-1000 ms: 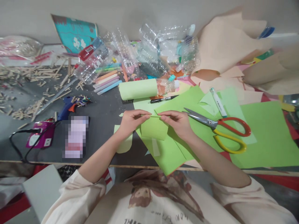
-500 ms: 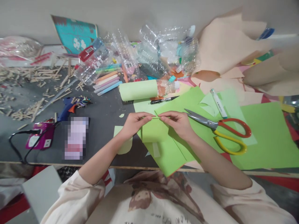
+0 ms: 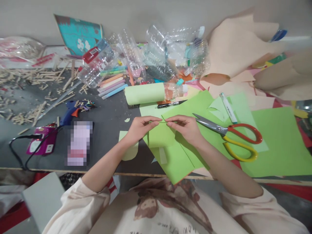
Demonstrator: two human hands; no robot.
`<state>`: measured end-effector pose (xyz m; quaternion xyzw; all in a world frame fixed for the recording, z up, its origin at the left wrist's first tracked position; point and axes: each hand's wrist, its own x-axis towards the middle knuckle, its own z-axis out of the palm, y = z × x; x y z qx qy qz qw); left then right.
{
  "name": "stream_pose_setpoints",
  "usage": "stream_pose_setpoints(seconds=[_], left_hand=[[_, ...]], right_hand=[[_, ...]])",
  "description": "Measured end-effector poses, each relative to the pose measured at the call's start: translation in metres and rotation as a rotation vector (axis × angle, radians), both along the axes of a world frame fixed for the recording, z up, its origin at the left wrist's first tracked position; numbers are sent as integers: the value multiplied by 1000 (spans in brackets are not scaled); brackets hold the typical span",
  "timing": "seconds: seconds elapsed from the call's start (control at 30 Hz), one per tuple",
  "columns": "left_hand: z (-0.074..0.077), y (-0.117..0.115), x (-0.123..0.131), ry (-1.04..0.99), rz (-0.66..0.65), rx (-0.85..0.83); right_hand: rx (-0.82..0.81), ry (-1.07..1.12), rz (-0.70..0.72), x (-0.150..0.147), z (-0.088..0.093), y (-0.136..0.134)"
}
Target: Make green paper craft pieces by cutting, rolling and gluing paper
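A small piece of green paper [image 3: 161, 138] is pinched along its top edge between both hands, over larger green sheets. My left hand [image 3: 143, 127] grips the edge from the left, thumb and fingers closed. From the right, my right hand [image 3: 184, 127] pinches the same edge, the fingertips of both hands nearly meeting. Right of my right hand lie scissors [image 3: 223, 130] with one red and one yellow handle, blades slightly apart. Beyond the hands, a clear bottle wrapped in pale green paper [image 3: 145, 93] rests on its side, with a black pen [image 3: 170, 104] in front of it.
A blue glue gun [image 3: 69, 112], a phone [image 3: 79, 143] and a purple box [image 3: 42, 141] with a black cord lie left. Wooden sticks [image 3: 36, 110] are scattered farther left. Clear plastic bottles [image 3: 156, 55] crowd the back. A white marker [image 3: 227, 107] and brown paper [image 3: 234, 48] are right.
The top edge of the small green paper looks slightly flatter between the fingertips. Both hands keep their pinch in nearly the same place.
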<state>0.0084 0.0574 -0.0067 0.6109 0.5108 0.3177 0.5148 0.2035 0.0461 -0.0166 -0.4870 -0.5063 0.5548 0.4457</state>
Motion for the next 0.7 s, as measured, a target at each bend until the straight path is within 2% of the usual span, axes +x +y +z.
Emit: stream_pose_setpoints(seconds=[0.37, 0.7], left_hand=[[2, -1, 0, -23, -16, 48], [0, -2, -3, 33, -28, 102]], right_hand=[[-11, 12, -18, -2, 0, 0], [-34, -2, -37, -2, 1, 0]])
